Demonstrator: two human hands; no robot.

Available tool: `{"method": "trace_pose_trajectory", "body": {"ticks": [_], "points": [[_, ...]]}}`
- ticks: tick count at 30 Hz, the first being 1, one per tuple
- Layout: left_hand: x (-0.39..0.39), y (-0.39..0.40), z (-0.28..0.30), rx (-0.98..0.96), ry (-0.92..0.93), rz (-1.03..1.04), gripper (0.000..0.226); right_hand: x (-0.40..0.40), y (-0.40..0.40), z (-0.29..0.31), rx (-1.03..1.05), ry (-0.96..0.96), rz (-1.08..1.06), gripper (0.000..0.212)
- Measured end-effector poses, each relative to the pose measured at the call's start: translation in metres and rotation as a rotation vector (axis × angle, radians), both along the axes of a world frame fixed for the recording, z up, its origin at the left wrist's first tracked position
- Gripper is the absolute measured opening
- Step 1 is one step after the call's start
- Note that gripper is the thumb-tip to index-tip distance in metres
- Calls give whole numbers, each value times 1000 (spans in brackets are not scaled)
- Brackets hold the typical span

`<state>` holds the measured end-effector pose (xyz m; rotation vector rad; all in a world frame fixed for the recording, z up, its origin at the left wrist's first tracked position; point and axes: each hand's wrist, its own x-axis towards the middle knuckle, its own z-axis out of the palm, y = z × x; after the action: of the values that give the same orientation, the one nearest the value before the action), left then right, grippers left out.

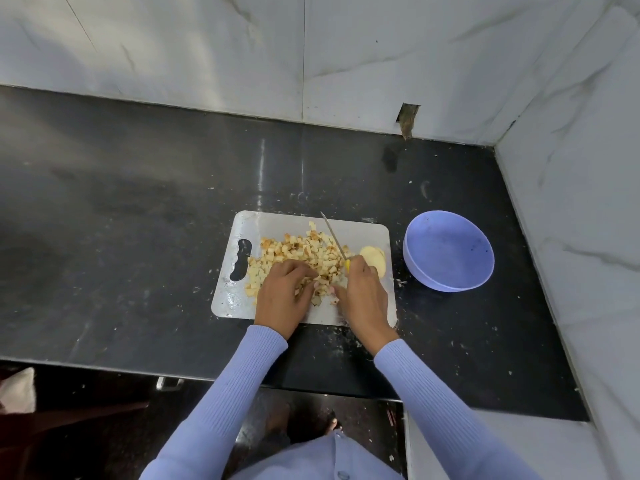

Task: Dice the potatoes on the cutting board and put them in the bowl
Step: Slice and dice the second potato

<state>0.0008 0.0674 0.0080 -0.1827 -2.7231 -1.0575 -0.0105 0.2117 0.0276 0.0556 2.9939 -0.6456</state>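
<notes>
Pale potato dice [304, 252] between both hands.

Left hand [282, 292] rests on diced potato [298, 252] mid cutting board [242, 299]; right hand [362, 289] grips knife [334, 237]; bowl [450, 251] beside the board's right edge.

knife handle [347, 265]: mostly hidden in right hand [363, 292] | potato piece [375, 259]: partly covered

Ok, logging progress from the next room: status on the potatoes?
Right hand grips knife; left hand gathers diced potato on cutting board. One potato piece uncut. Bowl empty, path clear.
</notes>
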Motion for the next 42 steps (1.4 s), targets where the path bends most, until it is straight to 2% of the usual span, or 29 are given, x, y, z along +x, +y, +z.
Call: {"method": "trace_pose_trajectory", "body": {"ticks": [4,8,13,15,21,24,28,32,38,42], "points": [[1,-2,1,0,-14,10,10,-9,2,-2,30,31,-2,13],[1,-1,2,3,-14,4,10,-15,2,2,-9,-16,15,14],[0,0,3,-4,-14,4,11,-29,6,10,-320,-63,-60,16],[1,0,3,-1,-11,6,10,-36,8,18,-373,-44,-55,17],[1,-2,2,13,-24,5,10,-35,30,30,-325,-74,14,2],[0,-4,1,8,-24,14,11,-16,46,22,-317,-85,-36,9],[-1,-7,-1,-1,-22,21,11,0,55,10,-431,-147,-143,13],[-3,-10,-1,7,-25,18,11,7,60,11,-367,-97,-157,11],[-5,-18,3,34,-35,32,17,10,46,5,-167,-259,-121,51],[-4,-22,3,24,-12,47,18,-5,21,1,-283,-180,-107,44]]}}
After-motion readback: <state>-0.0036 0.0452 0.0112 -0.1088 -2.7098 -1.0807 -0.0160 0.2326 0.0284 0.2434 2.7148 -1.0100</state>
